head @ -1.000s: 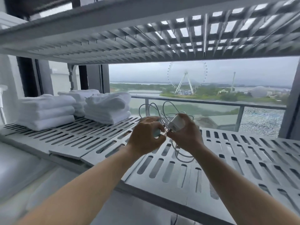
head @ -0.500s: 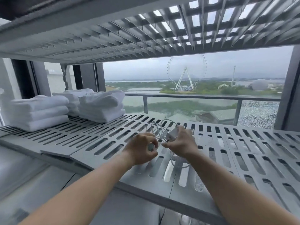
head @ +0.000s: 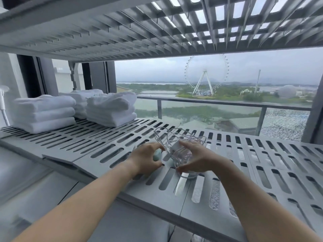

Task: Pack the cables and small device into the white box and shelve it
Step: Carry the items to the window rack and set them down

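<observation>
A loose tangle of thin white cables (head: 176,138) rests on the grey slotted shelf (head: 108,144), with a small white charger block (head: 175,147) in its middle. My right hand (head: 194,158) curls around the cable bundle and touches the block. My left hand (head: 146,158) is just left of it, fingers closed on a small pale green device (head: 157,155) at the shelf surface. No white box is in view.
Three stacks of folded white towels (head: 43,114) sit at the shelf's back left. Another slotted shelf (head: 157,28) hangs close overhead. A window with a railing lies behind, and a grey upright post (head: 314,105) stands at the right.
Both hands came down from mid-air with the cables and charger onto the shelf surface. The view has tilted down and moved closer.
</observation>
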`<action>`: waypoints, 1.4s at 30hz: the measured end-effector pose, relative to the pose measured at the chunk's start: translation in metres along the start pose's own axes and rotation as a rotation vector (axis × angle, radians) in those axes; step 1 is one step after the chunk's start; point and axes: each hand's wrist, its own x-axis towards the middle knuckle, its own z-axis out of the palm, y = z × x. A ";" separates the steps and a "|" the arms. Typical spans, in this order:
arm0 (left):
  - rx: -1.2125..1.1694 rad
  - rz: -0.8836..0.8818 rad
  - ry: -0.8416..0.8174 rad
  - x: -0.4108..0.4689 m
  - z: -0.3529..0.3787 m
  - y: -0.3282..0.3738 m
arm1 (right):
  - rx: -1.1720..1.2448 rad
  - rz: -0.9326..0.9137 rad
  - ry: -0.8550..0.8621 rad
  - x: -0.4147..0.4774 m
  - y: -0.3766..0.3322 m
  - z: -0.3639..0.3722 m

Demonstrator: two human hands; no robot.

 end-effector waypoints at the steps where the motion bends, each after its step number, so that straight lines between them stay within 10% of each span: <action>1: 0.007 -0.029 0.016 0.000 0.001 0.002 | 0.012 -0.029 0.028 0.002 -0.003 0.007; 23: 0.030 -0.202 0.224 -0.024 -0.005 0.006 | -0.110 -0.243 0.288 -0.003 -0.036 0.019; 42: 0.224 -0.429 0.425 -0.243 -0.144 -0.085 | 0.191 -0.607 0.240 -0.019 -0.272 0.115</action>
